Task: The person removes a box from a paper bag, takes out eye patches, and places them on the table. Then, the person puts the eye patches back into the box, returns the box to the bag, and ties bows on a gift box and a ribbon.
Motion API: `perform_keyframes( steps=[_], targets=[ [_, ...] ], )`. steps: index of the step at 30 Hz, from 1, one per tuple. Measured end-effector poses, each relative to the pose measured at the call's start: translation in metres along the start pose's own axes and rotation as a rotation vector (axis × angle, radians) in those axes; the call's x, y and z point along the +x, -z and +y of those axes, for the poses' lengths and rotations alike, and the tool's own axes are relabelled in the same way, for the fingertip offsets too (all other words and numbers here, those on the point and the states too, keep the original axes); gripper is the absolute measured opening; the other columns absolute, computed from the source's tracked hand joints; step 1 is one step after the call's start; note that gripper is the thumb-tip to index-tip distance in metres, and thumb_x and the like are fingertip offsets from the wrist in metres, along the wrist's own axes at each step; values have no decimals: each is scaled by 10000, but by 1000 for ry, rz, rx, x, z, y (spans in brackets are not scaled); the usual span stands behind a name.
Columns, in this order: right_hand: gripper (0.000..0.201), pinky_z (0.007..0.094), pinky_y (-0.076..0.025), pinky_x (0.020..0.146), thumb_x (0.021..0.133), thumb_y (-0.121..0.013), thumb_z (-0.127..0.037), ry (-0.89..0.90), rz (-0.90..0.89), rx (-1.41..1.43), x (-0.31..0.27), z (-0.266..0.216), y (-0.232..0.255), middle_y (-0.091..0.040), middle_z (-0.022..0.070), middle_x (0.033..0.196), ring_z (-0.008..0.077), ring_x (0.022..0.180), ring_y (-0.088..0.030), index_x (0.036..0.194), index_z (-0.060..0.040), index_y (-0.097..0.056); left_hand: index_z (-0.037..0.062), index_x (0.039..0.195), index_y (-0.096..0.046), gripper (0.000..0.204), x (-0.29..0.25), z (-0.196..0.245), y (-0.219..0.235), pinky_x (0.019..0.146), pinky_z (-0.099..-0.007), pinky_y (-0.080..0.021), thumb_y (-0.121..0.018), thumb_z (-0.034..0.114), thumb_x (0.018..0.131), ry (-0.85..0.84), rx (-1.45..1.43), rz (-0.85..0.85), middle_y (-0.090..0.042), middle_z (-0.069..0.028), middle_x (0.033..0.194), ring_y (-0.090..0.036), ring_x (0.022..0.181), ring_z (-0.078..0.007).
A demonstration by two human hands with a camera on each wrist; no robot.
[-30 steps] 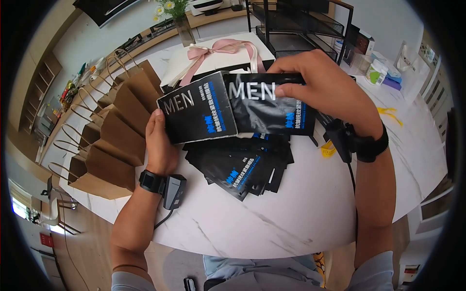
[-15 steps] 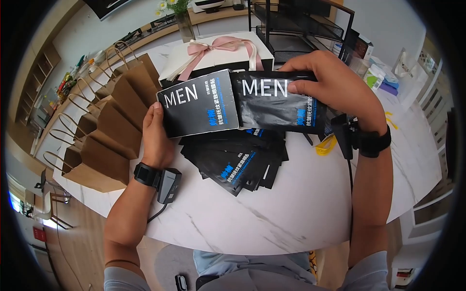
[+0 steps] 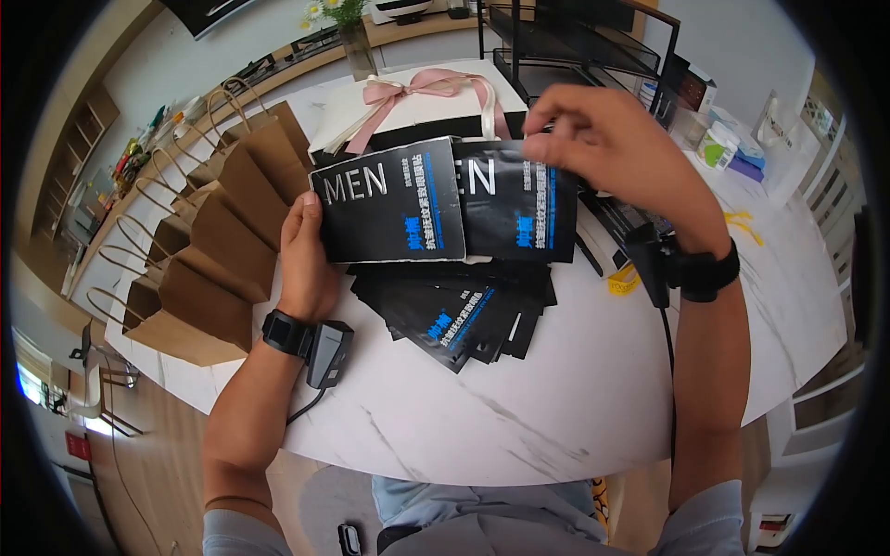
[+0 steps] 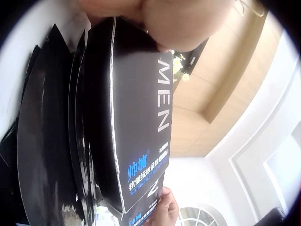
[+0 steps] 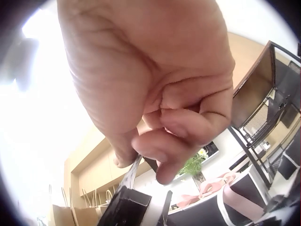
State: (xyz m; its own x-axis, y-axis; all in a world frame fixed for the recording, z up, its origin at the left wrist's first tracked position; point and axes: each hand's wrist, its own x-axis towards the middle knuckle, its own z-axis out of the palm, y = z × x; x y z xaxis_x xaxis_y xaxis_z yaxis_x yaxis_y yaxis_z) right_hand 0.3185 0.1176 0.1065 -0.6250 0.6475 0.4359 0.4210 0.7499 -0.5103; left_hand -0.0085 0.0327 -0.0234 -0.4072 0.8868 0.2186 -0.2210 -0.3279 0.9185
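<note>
My left hand (image 3: 308, 259) grips a black carton (image 3: 385, 213) printed MEN by its left end, thumb on the front face. Out of the carton's right end sticks a black foil sachet (image 3: 510, 221), partly inside, so only the last letters of its MEN print show. At the sachet's top edge, my right hand (image 3: 619, 144) pinches it between thumb and forefinger; the thin edge between them shows in the right wrist view. Below the carton, a fanned pile of similar black sachets (image 3: 464, 324) lies on the white marbled table (image 3: 519, 417).
Brown paper bags (image 3: 199, 250) with handles stand in a row on the left. Behind the carton sits a white box (image 3: 357, 116) with a pink ribbon bow. A black mesh rack (image 3: 593, 46) stands at the back right; yellow strips (image 3: 626, 280) lie to the right.
The sachet has slid left, deeper into the carton, after first coming a little further out. My right hand has shifted from across the sachet's face to its top edge. The left hand keeps its grip.
</note>
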Motion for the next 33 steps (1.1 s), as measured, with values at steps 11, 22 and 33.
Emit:
perform_keyframes(
  steps=[11, 22, 33],
  targets=[
    [260, 218, -551, 668, 903, -645, 40, 38, -157, 432, 0, -14, -18, -660, 54, 842, 94, 749, -675, 1147, 28, -556, 71, 1124, -632, 315, 1, 0, 0, 916, -271, -475, -507, 354, 1067, 6, -20, -21, -674, 9, 1081, -602, 974, -80],
    [226, 252, -588, 797, 902, -607, 44, -48, -142, 673, 7, -19, -45, -703, 148, 986, 154, 899, -724, 1125, 54, -567, 53, 1158, -620, 351, -3, 5, -4, 948, -295, -477, -471, 360, 1079, 10, 0, -4, -676, -18, 1100, -614, 1007, -108],
    [239, 307, -554, 726, 926, -640, -104, -79, -39, 420, 0, -9, -17, -712, 109, 841, 155, 739, -696, 1119, 37, -638, 60, 1152, -626, 327, 3, -1, 6, 920, -352, -518, -415, 301, 1088, 37, -82, 75, -684, -53, 1086, -647, 988, -157]
  ],
)
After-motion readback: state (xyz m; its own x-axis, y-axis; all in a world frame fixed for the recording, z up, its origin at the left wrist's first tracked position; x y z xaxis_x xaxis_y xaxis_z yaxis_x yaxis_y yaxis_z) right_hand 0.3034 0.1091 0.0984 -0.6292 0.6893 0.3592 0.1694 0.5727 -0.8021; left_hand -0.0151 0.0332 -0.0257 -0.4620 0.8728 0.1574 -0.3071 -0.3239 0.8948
